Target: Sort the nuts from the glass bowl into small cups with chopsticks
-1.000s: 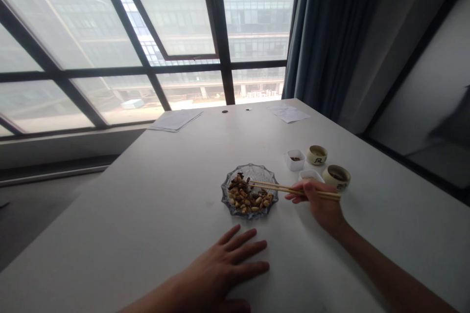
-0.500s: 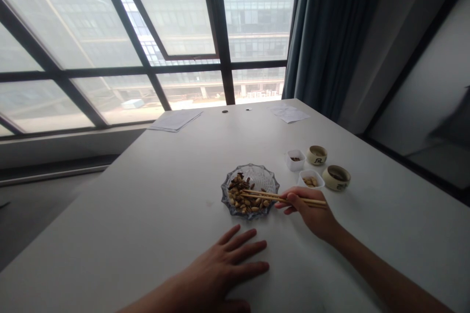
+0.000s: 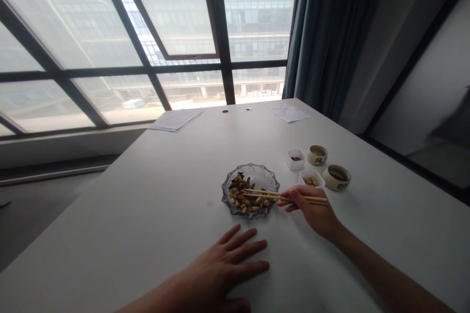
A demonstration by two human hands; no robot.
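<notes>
My right hand (image 3: 312, 210) grips a pair of wooden chopsticks (image 3: 270, 195). Their tips reach into a scalloped glass bowl (image 3: 270, 176), among the nuts and seeds (image 3: 253, 203) heaped in its near and left parts. Pale, shelled-looking pieces lie toward the front, with darker reddish-brown ones at the back left. Whether the tips pinch a piece is too small to tell. My left hand (image 3: 233, 259) rests on the white table (image 3: 157, 195) just in front of the bowl, fingers spread, holding nothing.
Right of the bowl stand a square plastic cup (image 3: 300, 165) with dark bits and another plastic cup (image 3: 320, 183) with pale nuts. Beside them are two ceramic cups (image 3: 317, 160). Papers (image 3: 175, 120) lie at the far left, and more sheets (image 3: 291, 112) at the far right.
My right hand has shifted very slightly to the right with the chopsticks, whose tips stay over the nuts. The left hand has hardly moved.
</notes>
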